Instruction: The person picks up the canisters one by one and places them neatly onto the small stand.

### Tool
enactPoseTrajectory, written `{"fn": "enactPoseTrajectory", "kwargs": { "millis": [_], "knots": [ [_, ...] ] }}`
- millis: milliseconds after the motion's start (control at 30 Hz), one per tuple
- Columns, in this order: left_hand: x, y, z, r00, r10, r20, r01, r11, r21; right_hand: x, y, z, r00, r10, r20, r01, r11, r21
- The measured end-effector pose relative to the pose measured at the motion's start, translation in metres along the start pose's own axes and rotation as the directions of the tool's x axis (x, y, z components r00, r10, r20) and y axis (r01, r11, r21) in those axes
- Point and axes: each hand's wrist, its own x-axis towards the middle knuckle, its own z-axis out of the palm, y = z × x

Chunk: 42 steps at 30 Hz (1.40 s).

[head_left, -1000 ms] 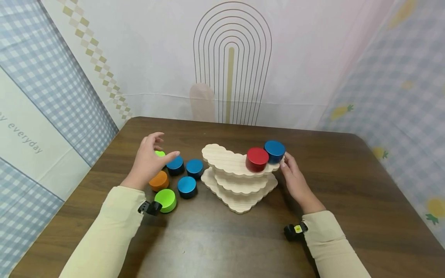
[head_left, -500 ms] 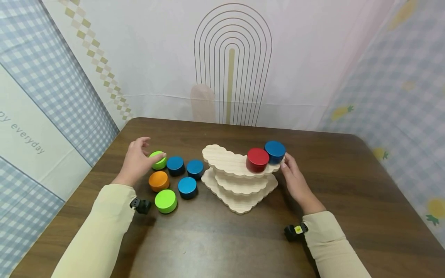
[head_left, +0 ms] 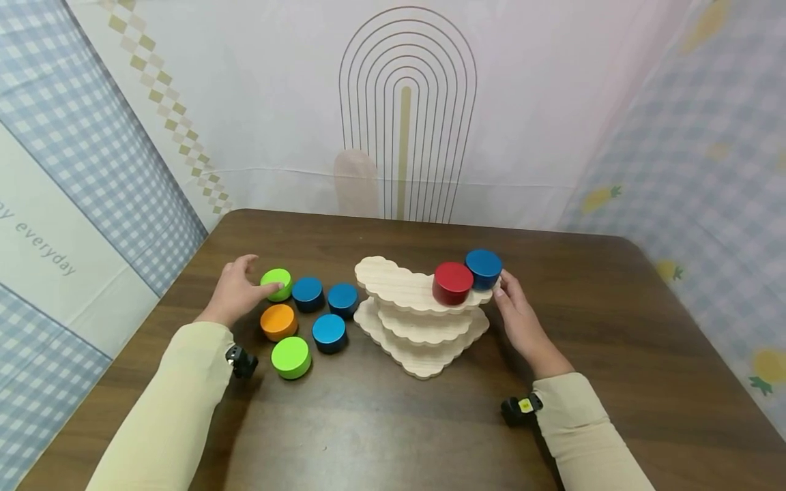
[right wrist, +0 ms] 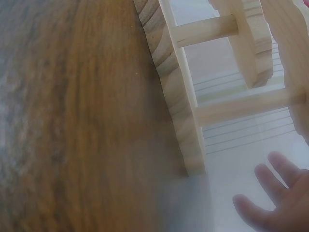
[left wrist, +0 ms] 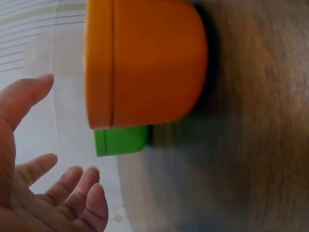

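Observation:
In the head view my left hand [head_left: 233,294] reaches round the far green lidded tin [head_left: 276,284], thumb overlapping its top. The left wrist view shows those fingers spread, apart from the tin, with an orange tin [left wrist: 149,63] nearer the camera. My right hand [head_left: 523,327] is at the right corner of a tiered wooden stand [head_left: 399,281] with scalloped boards, thumb at the top board's edge. Its fingers [right wrist: 273,183] extend loosely in the right wrist view. On that top board sit a red tin [head_left: 453,284] and a blue tin [head_left: 484,269], the blue one beside my right fingertips.
Several blue tins [head_left: 329,333] stand between the left hand and the stand. A second green tin [head_left: 291,357] is nearest the front of that group. Dowels [right wrist: 251,107] join the stand's boards. Patterned cloth [head_left: 295,102] hangs behind the brown table [head_left: 381,436].
My left hand has moved left, then lowered beside the far green tin, which now shows more fully. The right hand, the stand and the tins keep their places.

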Motion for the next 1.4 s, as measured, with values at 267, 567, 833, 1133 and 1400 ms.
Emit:
{"fn": "enactPoseTrajectory", "kwargs": {
  "millis": [267, 567, 833, 1133, 1400],
  "knots": [
    [0.009, -0.009, 0.004, 0.998, -0.012, 0.055, 0.011, 1.000, 0.024, 0.000, 0.002, 0.001, 1.000, 0.012, -0.003, -0.012, 1.000, -0.003],
    [0.018, -0.014, 0.008, 0.991, -0.033, 0.131, 0.028, 0.999, 0.039, -0.001, -0.002, 0.000, 1.000, 0.028, 0.002, -0.028, 1.000, -0.004],
    [0.023, -0.015, 0.011, 0.986, -0.022, 0.163, 0.011, 0.998, 0.066, -0.002, -0.003, 0.000, 1.000, 0.029, 0.006, -0.029, 0.999, 0.018],
    [0.031, -0.028, 0.018, 0.986, -0.004, 0.170, -0.010, 0.997, 0.083, 0.000, -0.003, 0.001, 1.000, 0.029, 0.002, -0.029, 0.999, 0.014],
    [0.034, -0.029, 0.021, 0.985, -0.006, 0.171, -0.009, 0.996, 0.084, 0.000, 0.000, 0.002, 0.999, 0.041, 0.004, -0.041, 0.999, 0.008]
  ]
}}
